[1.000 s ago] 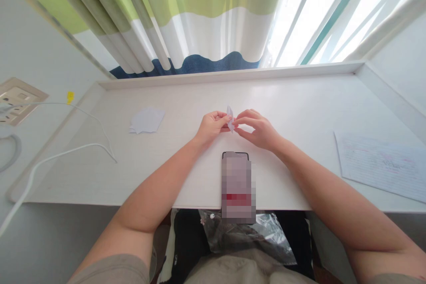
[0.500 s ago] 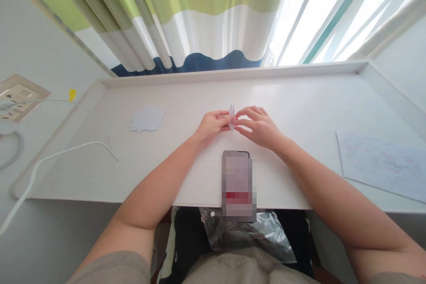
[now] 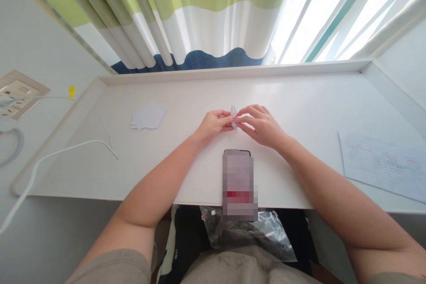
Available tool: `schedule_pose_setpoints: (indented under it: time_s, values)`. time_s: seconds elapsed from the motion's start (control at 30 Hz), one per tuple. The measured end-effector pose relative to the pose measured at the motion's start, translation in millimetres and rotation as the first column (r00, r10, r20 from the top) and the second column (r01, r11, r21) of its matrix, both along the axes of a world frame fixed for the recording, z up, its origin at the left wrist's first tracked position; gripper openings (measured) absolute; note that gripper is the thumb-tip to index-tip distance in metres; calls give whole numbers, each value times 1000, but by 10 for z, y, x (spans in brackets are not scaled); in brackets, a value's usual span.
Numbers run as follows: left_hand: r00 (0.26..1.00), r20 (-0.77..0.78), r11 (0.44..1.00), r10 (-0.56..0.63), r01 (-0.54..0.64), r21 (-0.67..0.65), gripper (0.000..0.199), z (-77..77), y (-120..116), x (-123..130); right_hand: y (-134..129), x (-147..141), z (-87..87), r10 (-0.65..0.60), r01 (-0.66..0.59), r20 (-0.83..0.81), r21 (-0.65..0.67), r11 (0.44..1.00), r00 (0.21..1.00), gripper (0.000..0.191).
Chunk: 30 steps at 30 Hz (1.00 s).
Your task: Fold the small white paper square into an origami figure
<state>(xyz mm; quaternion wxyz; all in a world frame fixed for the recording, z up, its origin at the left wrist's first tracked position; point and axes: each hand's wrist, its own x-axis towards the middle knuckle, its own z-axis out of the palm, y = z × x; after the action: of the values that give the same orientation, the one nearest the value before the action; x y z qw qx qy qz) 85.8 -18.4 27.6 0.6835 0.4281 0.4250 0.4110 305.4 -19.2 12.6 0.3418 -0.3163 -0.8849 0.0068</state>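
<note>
A small piece of folded white paper stands on edge between my two hands, above the middle of the desk. My left hand pinches it from the left, thumb on the near face. From the right, the fingertips of my right hand are closed on its other side. Its lower part is partly covered by the fingers. Just below my hands lies a phone, its screen blurred out, overhanging the desk's front edge.
Loose white paper sheets lie at the left. A written-on sheet rests at the right. A white cable runs from the wall socket over the desk's left end. Clear plastic covers my lap. A curtain hangs behind.
The folded paper has tilted slightly between my fingers, and my right fingertips have shifted a little on it. The whole view has moved very slightly.
</note>
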Motion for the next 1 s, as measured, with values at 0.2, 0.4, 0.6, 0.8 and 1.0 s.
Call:
schedule_pose_setpoints:
  time_s: [0.2,0.4,0.6,0.8,1.0]
  values:
    - [998,46,999,-34,33,32,43,-22,20,-14,-31,-133,-38,-75,62,-193,-69,996,978,12]
    - [998,50,999,-34,33,38,43,-69,28,6,-36,-204,-52,-199,97,-400,-262,960,894,13]
    - [1000,-2,998,-28,28,63,45,-81,11,29,-43,-218,-30,-262,68,-449,-403,913,854,9]
    - [996,1,991,-86,86,106,56,-65,-16,17,-32,-201,-47,-250,32,-464,-428,903,850,5]
    - [999,3,992,-53,53,112,56,-75,-9,14,-20,-95,-26,-172,-34,-453,-412,910,874,17]
